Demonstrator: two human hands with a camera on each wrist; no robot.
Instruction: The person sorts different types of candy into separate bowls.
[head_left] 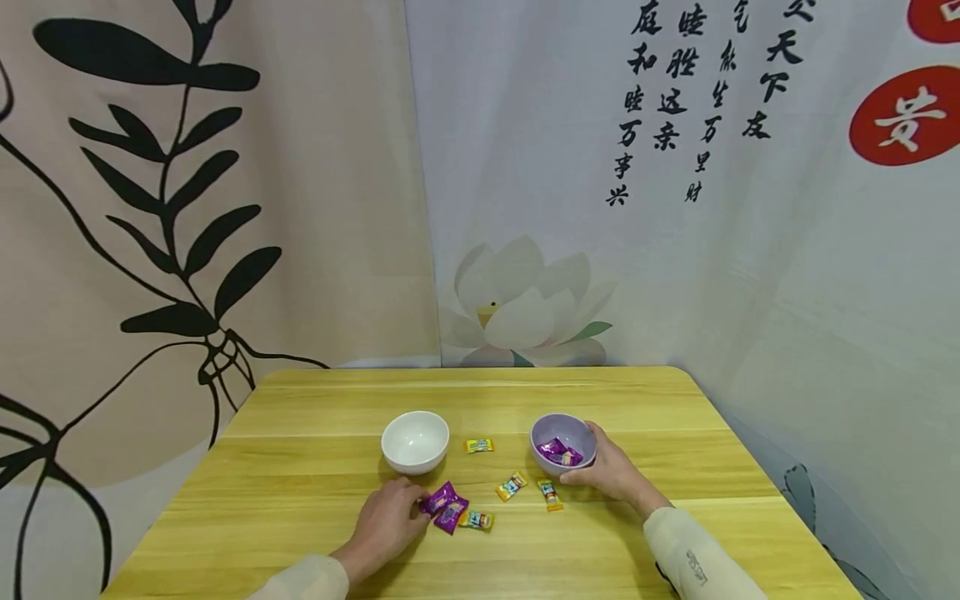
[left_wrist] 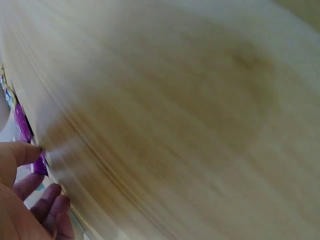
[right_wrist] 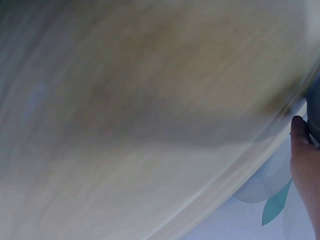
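My left hand (head_left: 388, 521) is at a small cluster of purple-wrapped candies (head_left: 451, 516). In the left wrist view, the thumb and a finger pinch a purple candy (left_wrist: 39, 166) between them, while the other fingers curl below. My right hand (head_left: 613, 472) grips the lilac bowl (head_left: 576, 429) from its right side, thumb at the near side and fingers at the far side. Inside that bowl lie purple-wrapped candies (head_left: 559, 452). Only an edge of the dark-looking bowl (right_wrist: 314, 107) shows in the right wrist view, beside the fingers.
A white bowl (head_left: 415, 440) stands just beyond my left hand. Yellow-wrapped candies are spread between the bowls: one at the back (head_left: 479, 446), one in the middle (head_left: 512, 486), one near the lilac bowl (head_left: 550, 495), one touching the purple cluster (head_left: 478, 521). Printed cloth hangs behind the wooden table (head_left: 300, 467).
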